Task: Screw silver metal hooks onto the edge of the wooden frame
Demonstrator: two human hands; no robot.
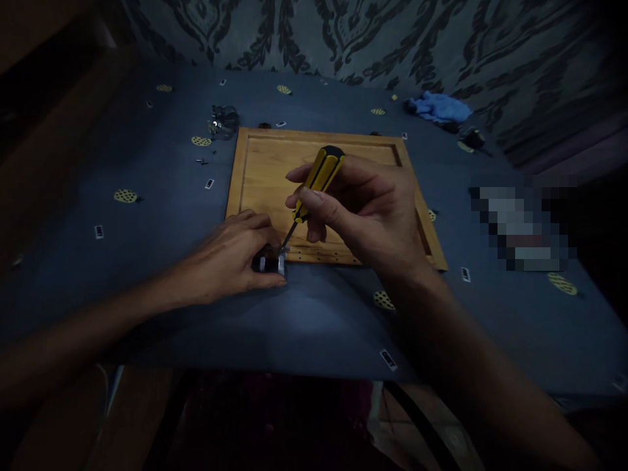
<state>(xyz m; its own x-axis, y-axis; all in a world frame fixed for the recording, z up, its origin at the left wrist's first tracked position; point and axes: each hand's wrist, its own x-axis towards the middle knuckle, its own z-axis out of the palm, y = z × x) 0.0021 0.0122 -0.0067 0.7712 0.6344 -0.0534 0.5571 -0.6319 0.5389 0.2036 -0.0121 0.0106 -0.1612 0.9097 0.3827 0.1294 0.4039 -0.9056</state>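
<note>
My right hand [370, 212] grips a screwdriver [324, 173] by its yellow and black handle, thumb and fingers around it. Its thin shaft slants down to the left, and the tip meets a small dark and silvery metal fitting [269, 261]. That fitting sits at the front edge of a framed wooden panel [265, 173], toward its left corner. My left hand [235, 255] is closed around the fitting, thumb in front and fingers over the panel's edge. Whether a screw is under the tip is too small to tell. Several small dark holes run along the panel's front edge.
On the blue patterned tablecloth [161, 163], small metal parts [202, 161] and a dark, shiny bundle [224, 122] lie left of the panel. A blue cloth [440, 106] and a dark object [472, 137] are at the back right. A pixelated patch hides something on the right. Patterned wallpaper rises behind.
</note>
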